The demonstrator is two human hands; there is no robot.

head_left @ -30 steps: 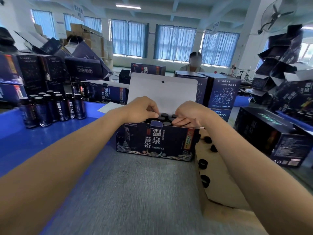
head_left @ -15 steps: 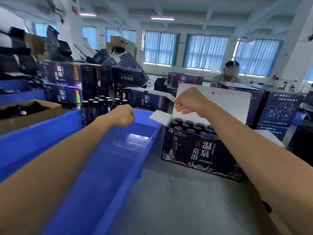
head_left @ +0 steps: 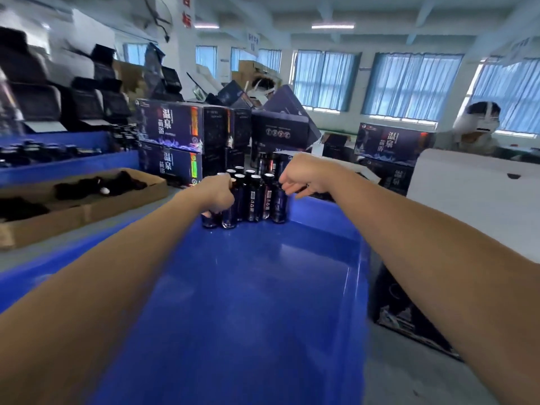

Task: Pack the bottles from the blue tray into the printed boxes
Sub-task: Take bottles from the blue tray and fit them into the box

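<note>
Now reaches with both arms over the blue tray (head_left: pixel 263 302), toward its far end. There, a tight cluster of dark bottles (head_left: pixel 252 200), upright, caps up, close against the tray's far wall.

Grips the leftmost bottles of the cluster with the left hand (head_left: pixel 217 194), fingers wrapped round them, two dark bottle bottoms showing below the fist. Holds the right hand (head_left: pixel 302 176) at the right edge of the cluster, fingers curled downward just beside the top of the rightmost bottle. Cannot tell whether those fingers touch or hold it.

Just behind the bottles, on the far side of the tray, printed boxes (head_left: pixel 169 127) stacked two high, dark with pale lettering, and more of them further right. To the right of the tray, near, an open box (head_left: pixel 409 323) of the same print, touching or almost touching the tray's right wall, its white flap (head_left: pixel 467 200) standing up behind the right forearm.

To the left, on the grey counter (head_left: pixel 29 258), a flat cardboard tray (head_left: pixel 87 211) with black items in it, too blurred to name. Beyond that, far left, a second blue tray (head_left: pixel 67 168) holding more dark bottles.

Far right, a person (head_left: pixel 479 124) seated behind the boxes. Along the far wall, windows (head_left: pixel 409 83) with blue curtains.
</note>
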